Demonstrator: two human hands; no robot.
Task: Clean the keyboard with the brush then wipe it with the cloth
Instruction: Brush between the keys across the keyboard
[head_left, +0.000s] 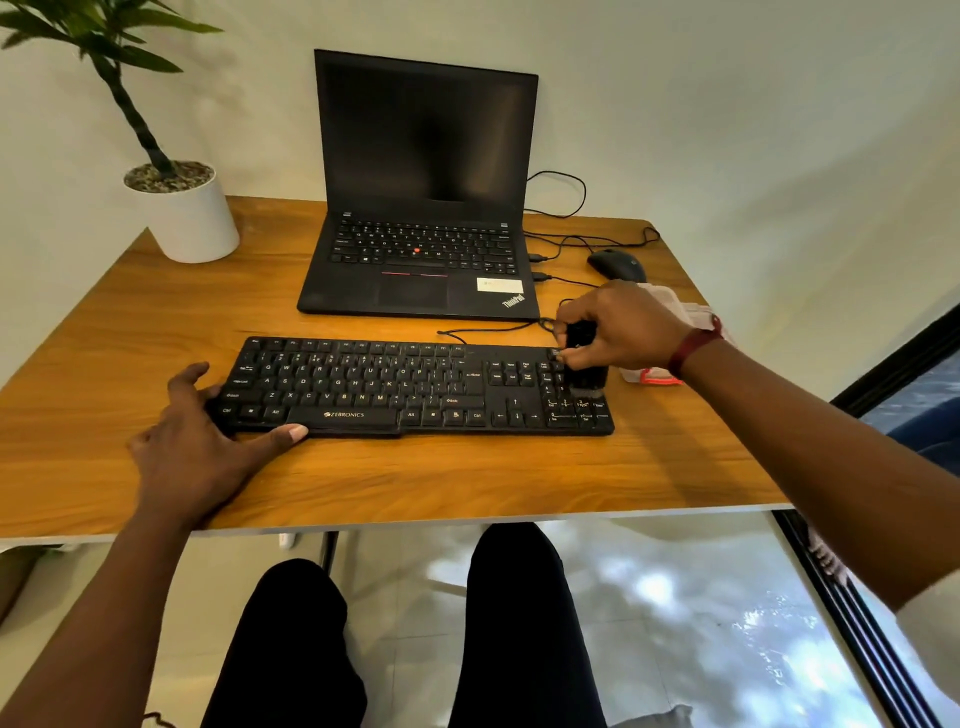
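Note:
A black keyboard (395, 387) lies across the middle of the wooden desk (426, 478). My right hand (618, 325) grips a black brush (586, 358) upright, its bristles down on the number pad at the keyboard's right end. My left hand (202, 447) rests on the keyboard's left front corner, fingers spread over the edge and thumb along the front rim. A pale cloth with red trim (655, 375) lies on the desk just right of the keyboard, mostly hidden behind my right wrist.
An open black laptop (421, 208) stands behind the keyboard. A black mouse (617, 264) and its cables lie at the back right. A potted plant in a white pot (187, 213) stands at the back left corner. My legs show below the desk's front edge.

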